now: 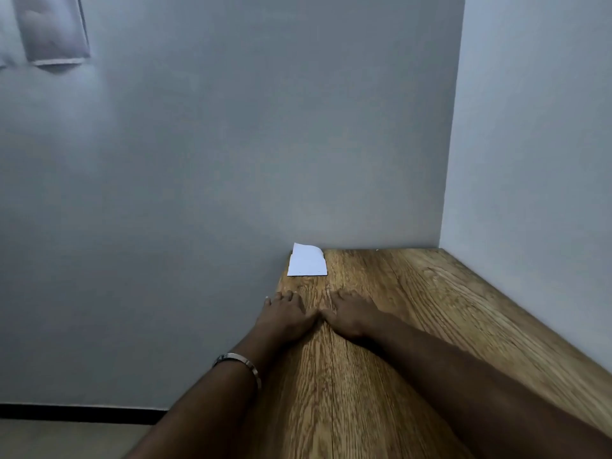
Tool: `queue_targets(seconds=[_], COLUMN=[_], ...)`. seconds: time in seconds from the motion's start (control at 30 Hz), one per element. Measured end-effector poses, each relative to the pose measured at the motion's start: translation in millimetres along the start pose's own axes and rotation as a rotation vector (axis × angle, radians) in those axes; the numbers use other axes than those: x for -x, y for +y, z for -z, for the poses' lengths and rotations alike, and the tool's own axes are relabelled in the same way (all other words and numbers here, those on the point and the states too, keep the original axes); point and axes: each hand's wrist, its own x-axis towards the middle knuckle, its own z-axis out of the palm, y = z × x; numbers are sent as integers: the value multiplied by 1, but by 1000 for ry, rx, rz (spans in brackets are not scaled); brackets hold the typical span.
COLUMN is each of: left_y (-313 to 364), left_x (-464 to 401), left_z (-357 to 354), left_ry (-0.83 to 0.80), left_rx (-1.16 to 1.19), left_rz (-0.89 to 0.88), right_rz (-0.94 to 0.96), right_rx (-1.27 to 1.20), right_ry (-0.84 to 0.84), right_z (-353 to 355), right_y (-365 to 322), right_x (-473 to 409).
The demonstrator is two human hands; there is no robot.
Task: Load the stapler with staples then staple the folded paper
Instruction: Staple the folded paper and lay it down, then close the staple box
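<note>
Hands are lying flat on the wooden counter [397, 309], thumbs touching. Left hand [286, 314] is resting palm down, grip released, a bracelet [238, 362] circling its wrist. Right hand [351, 314] is resting likewise, grip released. Folded paper [307, 260] is lying at 12 o'clock from the left hand, apart from it.

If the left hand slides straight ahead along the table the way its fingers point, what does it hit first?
Probably the folded paper at the far left table corner. The left hand lies flat just short of it, bare wood between; depth is hard to judge, and the wall follows behind.
</note>
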Motion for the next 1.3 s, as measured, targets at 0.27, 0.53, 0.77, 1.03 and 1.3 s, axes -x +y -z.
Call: queue_targets(seconds=[0.27, 0.53, 0.77, 1.03, 1.3], left_y=[24, 43, 63, 59, 61], left_x=[87, 173, 230, 263, 258], left_z=[7, 19, 28, 23, 19], left_ry=[33, 78, 208, 242, 186], left_rx=[72, 94, 167, 238, 200], left_rz=[-33, -64, -169, -290, -344], right_rz=[1, 37, 98, 147, 237], right_rx=[-8, -8, -78, -245, -317], right_ry=[-28, -57, 90, 233, 145], right_z=[0, 17, 24, 17, 27], right_y=[-5, -12, -10, 4, 17], right_x=[81, 166, 220, 274, 298])
